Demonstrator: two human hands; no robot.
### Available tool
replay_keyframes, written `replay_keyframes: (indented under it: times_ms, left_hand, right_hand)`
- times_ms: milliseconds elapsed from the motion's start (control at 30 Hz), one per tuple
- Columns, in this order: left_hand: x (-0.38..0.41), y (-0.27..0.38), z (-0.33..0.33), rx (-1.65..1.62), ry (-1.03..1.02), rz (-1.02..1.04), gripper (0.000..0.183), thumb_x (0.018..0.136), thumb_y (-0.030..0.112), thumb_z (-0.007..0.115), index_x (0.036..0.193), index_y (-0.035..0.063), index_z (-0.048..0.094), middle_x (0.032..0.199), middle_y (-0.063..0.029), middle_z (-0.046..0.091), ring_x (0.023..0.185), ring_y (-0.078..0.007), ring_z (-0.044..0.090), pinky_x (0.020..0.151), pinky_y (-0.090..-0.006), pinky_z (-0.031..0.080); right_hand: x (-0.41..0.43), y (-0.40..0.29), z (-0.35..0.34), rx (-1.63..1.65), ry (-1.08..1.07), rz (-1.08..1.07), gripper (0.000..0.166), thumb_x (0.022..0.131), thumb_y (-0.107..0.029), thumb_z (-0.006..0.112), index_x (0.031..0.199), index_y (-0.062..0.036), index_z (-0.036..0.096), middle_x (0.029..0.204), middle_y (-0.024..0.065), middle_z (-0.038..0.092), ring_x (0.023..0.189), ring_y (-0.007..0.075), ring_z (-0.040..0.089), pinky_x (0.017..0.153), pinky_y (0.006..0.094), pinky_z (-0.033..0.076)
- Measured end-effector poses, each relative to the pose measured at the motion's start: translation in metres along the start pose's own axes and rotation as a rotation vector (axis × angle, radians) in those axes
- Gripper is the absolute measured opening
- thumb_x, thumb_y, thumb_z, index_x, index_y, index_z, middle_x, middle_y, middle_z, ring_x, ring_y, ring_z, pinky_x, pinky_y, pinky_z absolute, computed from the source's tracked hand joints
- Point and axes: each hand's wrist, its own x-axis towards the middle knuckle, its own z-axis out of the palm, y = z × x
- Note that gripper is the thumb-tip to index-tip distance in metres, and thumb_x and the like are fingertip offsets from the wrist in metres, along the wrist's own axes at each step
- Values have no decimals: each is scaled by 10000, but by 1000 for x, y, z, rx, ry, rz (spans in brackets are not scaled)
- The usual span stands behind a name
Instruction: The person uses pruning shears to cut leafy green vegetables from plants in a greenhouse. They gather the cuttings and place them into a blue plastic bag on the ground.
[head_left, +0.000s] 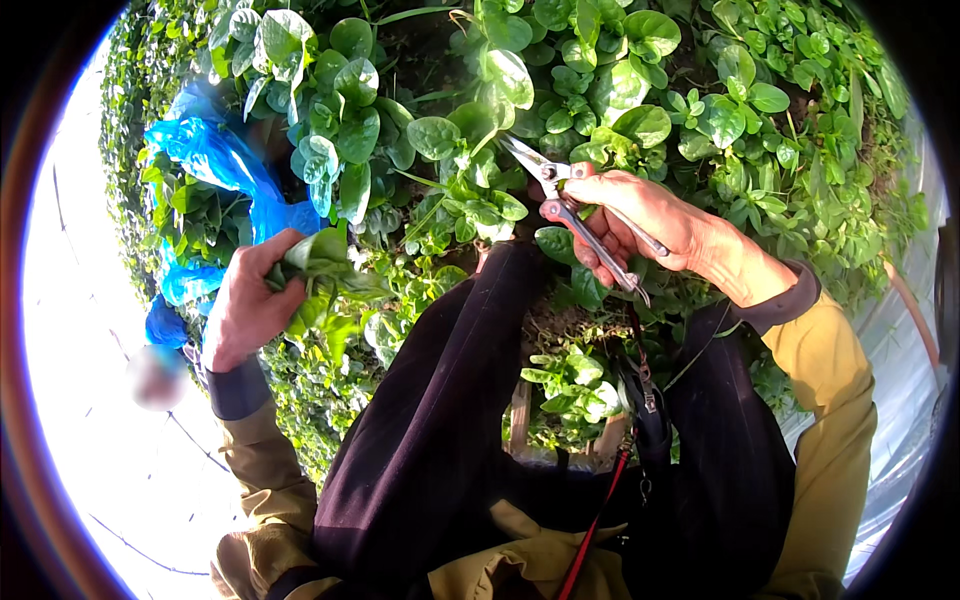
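Several cut green leaves (319, 259) are bunched in my left hand (255, 292), between thumb and fingers, with stems and leaf tips hanging to the right. Just beyond that hand lies a blue plastic bag (236, 169), its mouth spread around a heap of leafy greens (206, 214). My right hand (637, 214) holds a pair of pruning snips (555, 176) with grey and red handles. Their narrow blades point up and left, beside the stem of a broad-leaved green plant (480, 127). Whether the blade tips touch the stem, I cannot tell.
Dense leafy plants (724, 112) cover the ground ahead and to the right. My dark-trousered knees (450, 352) flank a small plant (577, 386). A red strap (600, 510) hangs between my legs. Clear plastic sheeting (892, 420) borders the right side.
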Motion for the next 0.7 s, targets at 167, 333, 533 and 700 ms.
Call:
replay_keyframes:
  times_ms: [167,333,533,700]
  left_hand:
    - [54,25,26,596,122,327,718,681,-42,605,1353,201,541,768,-146,630,753,-352,632,655,-445,489]
    - [97,51,53,614,71,466,893,684,-66,606,1491,224,358,739,-142,600,704,-341,616,612,-456,473]
    - [122,24,70,656,128,536,653,627,-60,642,1256,77,531,818,-106,623,796,-307,616,667,-433,492]
    - [118,23,83,654,289,644,271,734,29,594,1002,64,585,780,-63,594,777,-260,595,665,-396,483]
  right_hand:
    - [18,-8,5,1,9,103,436,1014,-428,383,1142,-47,550,730,107,637,574,209,661,500,287,518]
    - [29,-10,10,-47,-38,115,427,991,-432,387,1026,-46,565,813,129,684,644,210,684,565,319,532]
    - [32,-10,9,-115,-32,80,435,1002,-443,374,1033,-53,564,809,125,693,648,199,685,588,294,515]
    - [52,-8,10,-120,-14,28,423,1007,-421,384,1057,-31,542,735,119,666,573,192,673,453,253,484]
